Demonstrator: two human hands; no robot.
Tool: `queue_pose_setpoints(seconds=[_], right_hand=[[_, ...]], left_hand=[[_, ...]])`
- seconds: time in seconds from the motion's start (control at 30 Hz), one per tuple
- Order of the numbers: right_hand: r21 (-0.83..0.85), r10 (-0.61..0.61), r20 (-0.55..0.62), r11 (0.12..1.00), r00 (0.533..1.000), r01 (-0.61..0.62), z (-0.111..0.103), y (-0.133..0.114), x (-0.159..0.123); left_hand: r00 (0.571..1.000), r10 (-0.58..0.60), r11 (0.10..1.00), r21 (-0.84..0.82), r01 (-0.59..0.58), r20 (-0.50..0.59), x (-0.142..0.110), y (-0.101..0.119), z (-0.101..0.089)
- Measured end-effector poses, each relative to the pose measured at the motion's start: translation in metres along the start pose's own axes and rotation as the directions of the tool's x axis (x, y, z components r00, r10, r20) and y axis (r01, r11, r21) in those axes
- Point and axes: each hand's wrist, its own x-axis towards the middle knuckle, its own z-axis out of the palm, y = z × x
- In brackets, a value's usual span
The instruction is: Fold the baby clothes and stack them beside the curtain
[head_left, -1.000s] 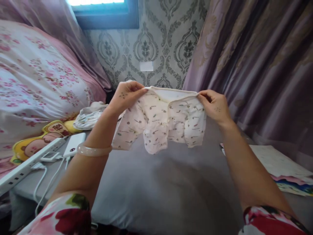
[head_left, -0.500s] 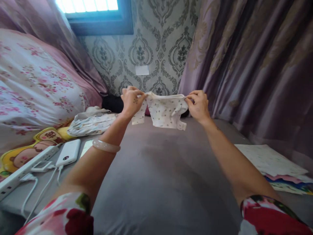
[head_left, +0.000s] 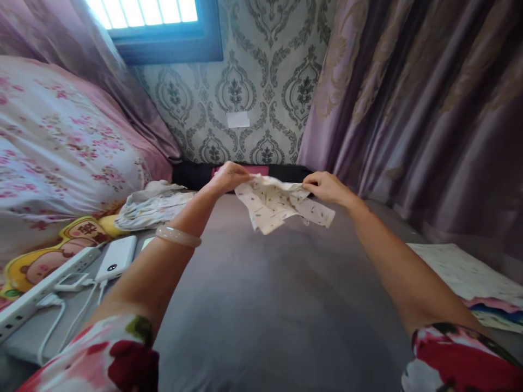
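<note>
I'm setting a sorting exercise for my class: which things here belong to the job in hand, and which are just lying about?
In use:
small patterned garment
left hand and right hand, pinching its upper edge

Lying about:
crumpled cloth
yellow cushion
power strip
white device
flat pile at right

Pale garment [head_left: 261, 204]: printed marks were too small to make out, far side was hidden. Left forearm [head_left: 149, 283] covered part of a pale flat object [head_left: 147, 242], kind unclear. Left hand [head_left: 230, 177] hid some of the black item [head_left: 191, 175] by the wall [head_left: 269, 81]. Power strip [head_left: 53, 283] ran off the left edge, papers [head_left: 461, 269] off the right. Window [head_left: 151, 13] was cut off above, both sleeves [head_left: 102, 359] below.
</note>
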Motion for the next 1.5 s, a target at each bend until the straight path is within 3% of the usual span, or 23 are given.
queue_pose_setpoints(seconds=[0.13, 0.27, 0.5, 0.67, 0.9, 1.07, 1.17, 1.3, 1.4, 1.5], right_hand=[[0.019, 0.086, -0.083, 0.996, 0.993, -0.085, 0.004, -0.005, 0.001], [0.059, 0.166, -0.034, 0.985, 0.986, -0.164, 0.015, -0.007, 0.002], [0.076, 0.255, -0.033, 0.965, 0.966, -0.252, 0.030, -0.006, 0.006], [0.085, 0.234, -0.086, 0.970, 0.968, -0.227, 0.036, -0.012, 0.008], [0.048, 0.110, -0.167, 0.994, 0.980, -0.103, 0.041, -0.025, -0.006], [-0.024, 0.004, -0.183, 1.000, 0.983, -0.009, 0.022, -0.041, -0.033], [-0.029, -0.054, -0.164, 0.998, 0.985, 0.050, -0.006, -0.058, -0.053], [0.043, -0.060, -0.113, 0.997, 0.992, 0.066, -0.046, -0.083, -0.068], [0.099, 0.002, -0.056, 0.995, 0.998, 0.004, -0.061, -0.087, -0.063], [0.114, 0.050, 0.048, 0.992, 0.998, -0.055, -0.051, -0.074, -0.052]], left_hand=[[0.995, 0.014, 0.999, -0.051, -0.019, -0.102, 0.006, -0.009, 0.006], [0.996, 0.004, 0.996, -0.085, -0.011, -0.085, 0.009, -0.018, 0.016], [0.985, -0.035, 0.999, 0.022, 0.040, -0.171, 0.012, -0.023, 0.028], [0.976, -0.040, 0.988, 0.135, 0.070, -0.213, 0.005, -0.019, 0.036], [0.913, 0.042, 0.968, 0.243, 0.064, -0.406, -0.028, -0.008, 0.042], [0.892, 0.227, 0.913, 0.405, -0.054, -0.392, -0.071, -0.007, 0.018], [0.884, 0.365, 0.850, 0.493, -0.188, -0.292, -0.101, -0.002, -0.010], [0.873, 0.444, 0.827, 0.466, -0.313, -0.202, -0.129, 0.027, -0.053], [0.885, 0.427, 0.851, 0.413, -0.325, -0.184, -0.127, 0.049, -0.075], [0.950, 0.309, 0.902, 0.329, -0.280, -0.039, -0.104, 0.043, -0.076]])
